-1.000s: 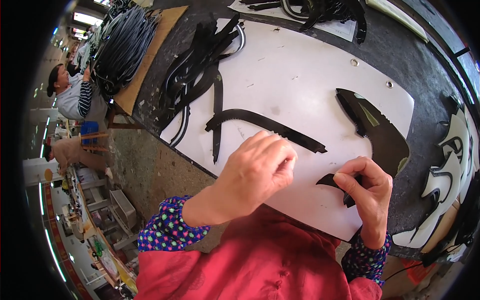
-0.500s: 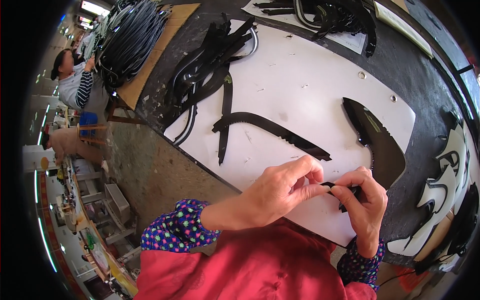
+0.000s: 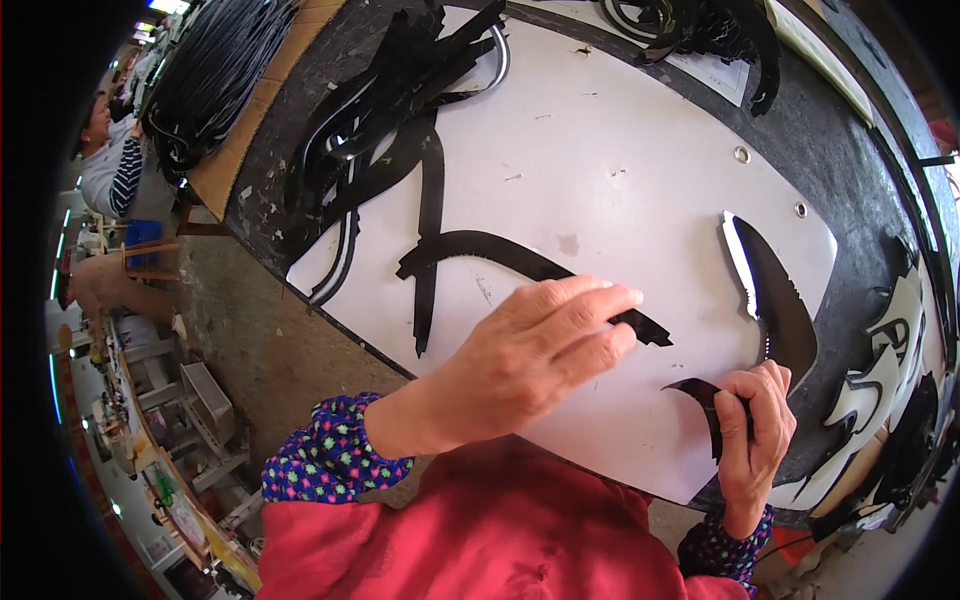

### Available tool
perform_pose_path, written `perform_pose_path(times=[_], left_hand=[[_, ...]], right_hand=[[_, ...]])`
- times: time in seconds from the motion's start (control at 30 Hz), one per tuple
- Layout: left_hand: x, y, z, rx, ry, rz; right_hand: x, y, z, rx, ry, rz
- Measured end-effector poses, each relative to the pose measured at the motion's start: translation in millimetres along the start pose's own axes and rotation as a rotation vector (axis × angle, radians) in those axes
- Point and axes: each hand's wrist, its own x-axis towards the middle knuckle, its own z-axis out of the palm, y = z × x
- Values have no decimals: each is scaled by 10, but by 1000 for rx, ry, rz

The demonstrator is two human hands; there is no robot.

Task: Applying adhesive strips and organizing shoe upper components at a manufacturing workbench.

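Pinching short curved black piece (image 3: pixel 704 400) in right grip (image 3: pixel 758 425), pointing its free tip left, over lower right of white sheet (image 3: pixel 650 220). Holding left grip (image 3: pixel 525 350) unclosed and loosely extended over long black strip (image 3: pixel 500 252), hiding part of it; cannot tell if touching. Noting narrow black strip (image 3: pixel 428 215) crossing it at left. Spotting wide dark crescent (image 3: pixel 787 310) on sheet just beyond right grip, heap of black strips (image 3: pixel 385 110) at upper left. Seeing dark surface (image 3: pixel 858 190) beneath sheet, black-edged white pieces (image 3: pixel 905 300) at far right, co-worker's striped sleeve (image 3: pixel 127 175) at far left.
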Motion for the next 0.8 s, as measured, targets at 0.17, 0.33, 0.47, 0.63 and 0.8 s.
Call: perform_pose_path(times=[0.17,0.33,0.47,0.63,0.8], left_hand=[[-92,-61,176,130,-70,67],[-121,-58,216,196,-63,82],[-112,-61,207,198,-68,76],[-100,-70,210,202,-70,74],[-105,-68,213,221,-71,72]], right_hand=[[239,-42,97,25,-53,80],[254,-56,181,-6,-44,97],[268,-49,214,-21,-29,103],[279,-35,237,-67,-29,86],[256,-2,201,-36,-44,77]])
